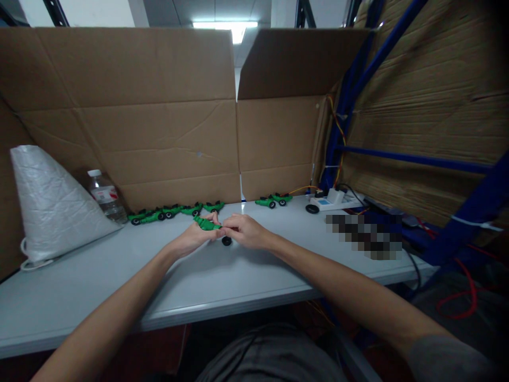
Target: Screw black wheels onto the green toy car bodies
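Here I have the fingers of my left hand (pixel 193 237) closed around the green toy car (pixel 205 224) over the desk (pixel 178 289), my right hand (pixel 247 231) working its near end, grip unclear, which I'd judge calls for steadiness.

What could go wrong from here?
The green toy car could slip: it is small, and the left hand grips it with the right hand crowding its end.
The black wheel just below the fingers might get knocked; I can't tell if it's attached.
Moving back could bump the row of green cars behind.
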A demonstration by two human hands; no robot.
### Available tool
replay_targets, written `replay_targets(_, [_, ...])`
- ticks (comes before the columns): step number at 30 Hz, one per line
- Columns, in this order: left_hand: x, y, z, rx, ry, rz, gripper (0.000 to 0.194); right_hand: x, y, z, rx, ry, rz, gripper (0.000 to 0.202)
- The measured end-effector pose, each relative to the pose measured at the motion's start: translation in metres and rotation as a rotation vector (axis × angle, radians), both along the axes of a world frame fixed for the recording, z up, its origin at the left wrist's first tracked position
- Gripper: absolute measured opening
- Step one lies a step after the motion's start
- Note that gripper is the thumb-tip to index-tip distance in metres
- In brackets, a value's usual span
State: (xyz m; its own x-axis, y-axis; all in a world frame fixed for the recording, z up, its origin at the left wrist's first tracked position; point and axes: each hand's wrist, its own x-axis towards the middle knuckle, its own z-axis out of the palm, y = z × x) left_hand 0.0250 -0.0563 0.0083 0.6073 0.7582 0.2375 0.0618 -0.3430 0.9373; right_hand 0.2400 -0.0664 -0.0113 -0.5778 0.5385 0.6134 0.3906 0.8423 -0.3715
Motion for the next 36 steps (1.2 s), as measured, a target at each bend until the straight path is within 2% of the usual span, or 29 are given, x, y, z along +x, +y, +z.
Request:
replay_targets(6, [-0.002, 0.001, -0.005, -0.025, -0.002, -0.019, 0.043, 0.002, 0.003, -0.002, -0.046, -0.016, 0.048, 0.036])
replay_targets(13, [-0.001, -0.003, -0.001, -0.042, 0.010, -0.025, 0.044, 0.004, 0.005, -0.005, -0.069, -0.014, 0.080, 0.035])
replay_targets(21, [-0.002, -0.001, -0.004, -0.042, -0.002, -0.027, 0.045, 0.004, 0.005, -0.005, -0.111, -0.015, 0.087, 0.034])
replay_targets(27, [-0.001, -0.006, 0.001, -0.126, -0.029, -0.073, 0.044, 0.003, 0.002, -0.001, -0.130, 0.018, 0.131, 0.035])
replay_targets(29, [0.000, -0.004, 0.001, -0.100, -0.033, -0.052, 0.044, 0.003, 0.001, 0.001, -0.095, 0.004, 0.099, 0.034])
replay_targets(33, [0.001, 0.003, -0.004, 0.083, -0.009, 0.093, 0.046, 0.004, 0.003, 0.002, 0.005, -0.068, -0.073, 0.029])
replay_targets(36, [0.002, 0.004, -0.004, 0.092, -0.003, 0.092, 0.045, 0.004, 0.005, 0.000, 0.019, -0.055, -0.067, 0.030])
